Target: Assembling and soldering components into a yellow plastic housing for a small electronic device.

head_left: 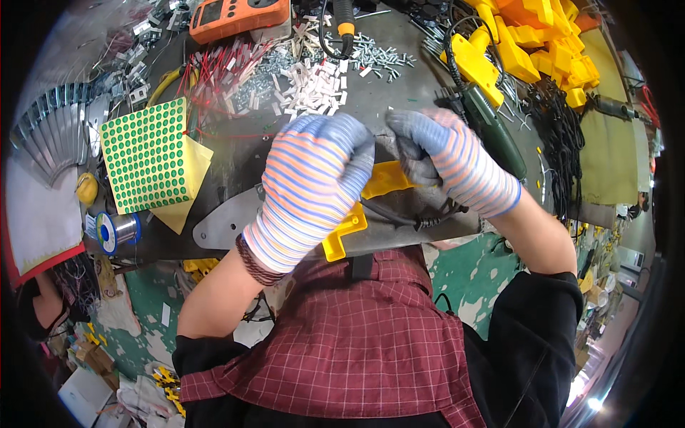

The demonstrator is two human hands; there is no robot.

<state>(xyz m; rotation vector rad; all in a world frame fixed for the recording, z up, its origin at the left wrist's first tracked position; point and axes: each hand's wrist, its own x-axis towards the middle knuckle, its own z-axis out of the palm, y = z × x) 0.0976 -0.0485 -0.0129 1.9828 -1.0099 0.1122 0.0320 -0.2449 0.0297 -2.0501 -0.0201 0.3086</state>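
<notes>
left grip (pixel 310 167), right grip (pixel 453 157) both curled, contents unclear, yellow part (pixel 347 232) below slanting away rightward, table (pixel 382 89) underneath, green floor (pixel 492 267)

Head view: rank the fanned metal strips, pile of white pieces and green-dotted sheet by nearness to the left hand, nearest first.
1. Pile of white pieces, just beyond the left hand.
2. Green-dotted sheet, left of the hand.
3. Fanned metal strips, farther left, past the sheet.

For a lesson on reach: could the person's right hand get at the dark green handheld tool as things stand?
Probably yes. The dark green handheld tool lies close beside the right hand, on its right, and most of the tool looks uncovered, though the curled hand may need to open first.
</notes>
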